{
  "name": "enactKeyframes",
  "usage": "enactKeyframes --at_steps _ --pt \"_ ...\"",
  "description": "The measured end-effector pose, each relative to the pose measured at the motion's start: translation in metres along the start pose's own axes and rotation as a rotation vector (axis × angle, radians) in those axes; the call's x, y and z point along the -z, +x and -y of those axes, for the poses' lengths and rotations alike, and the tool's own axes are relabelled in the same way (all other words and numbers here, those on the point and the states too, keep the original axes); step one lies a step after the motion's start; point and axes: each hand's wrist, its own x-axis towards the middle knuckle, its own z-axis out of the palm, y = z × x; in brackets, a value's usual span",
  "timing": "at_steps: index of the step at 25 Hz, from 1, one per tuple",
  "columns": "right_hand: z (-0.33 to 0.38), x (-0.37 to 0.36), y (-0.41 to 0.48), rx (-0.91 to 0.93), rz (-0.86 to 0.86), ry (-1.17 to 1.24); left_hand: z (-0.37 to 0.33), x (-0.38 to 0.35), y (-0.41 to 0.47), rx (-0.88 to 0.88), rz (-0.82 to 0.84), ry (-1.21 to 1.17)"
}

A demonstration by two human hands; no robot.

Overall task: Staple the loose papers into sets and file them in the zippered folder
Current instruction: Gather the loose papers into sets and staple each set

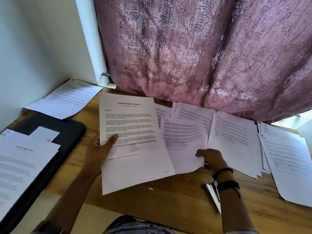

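1. Head view: left hand (pixel 99 149) pinches the transcript (pixel 131 142) at frame centre; right hand (pixel 211 160) nips the next sheet's (pixel 184 144) corner.
2. Risk: pages from different sets get mixed; the loose spread (pixel 236 141) lies overlapped on the desk (pixel 168 200).
3. Stapler (pixel 213 195) sits under the right wrist, easily knocked; folder (pixel 67 132) lies far left.

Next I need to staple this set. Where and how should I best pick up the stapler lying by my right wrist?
Probably grip the stapler across its long narrow sides at mid-body, coming from above with the right hand; it lies flat, and the wrist covers part of it.
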Motion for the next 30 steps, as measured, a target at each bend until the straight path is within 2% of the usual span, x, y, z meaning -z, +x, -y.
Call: enactKeyframes --at_steps 4,9,10,13,16,19,23,27,30 --pt "-0.005 0.000 0.006 -0.003 -0.006 0.026 -0.006 -0.001 -0.004 0.004 0.023 0.002" --pt "-0.017 -0.010 0.022 0.035 -0.106 -0.173 -0.005 0.003 -0.004 0.025 0.011 0.007" --pt "-0.017 -0.010 0.023 0.039 -0.078 -0.159 -0.004 0.005 -0.003 0.030 0.009 0.007" --pt "-0.016 -0.004 0.028 0.021 0.166 -0.090 -0.004 0.007 -0.002 0.049 0.000 -0.003" --pt "-0.015 0.003 0.029 0.155 0.405 -0.101 -0.006 0.007 -0.001 0.044 -0.003 -0.001" --pt "-0.021 0.011 0.030 0.321 0.440 -0.181 -0.008 0.004 -0.001 0.048 0.014 -0.012" --pt "-0.033 0.026 0.017 0.476 0.319 0.080 -0.008 0.000 0.000 0.094 0.035 -0.043" --pt "-0.036 0.041 -0.004 0.440 0.315 0.469 -0.011 -0.006 0.000 0.148 0.088 -0.050" --pt "-0.035 0.047 -0.015 0.443 0.304 0.543 -0.016 -0.016 -0.003 0.156 0.152 -0.072"
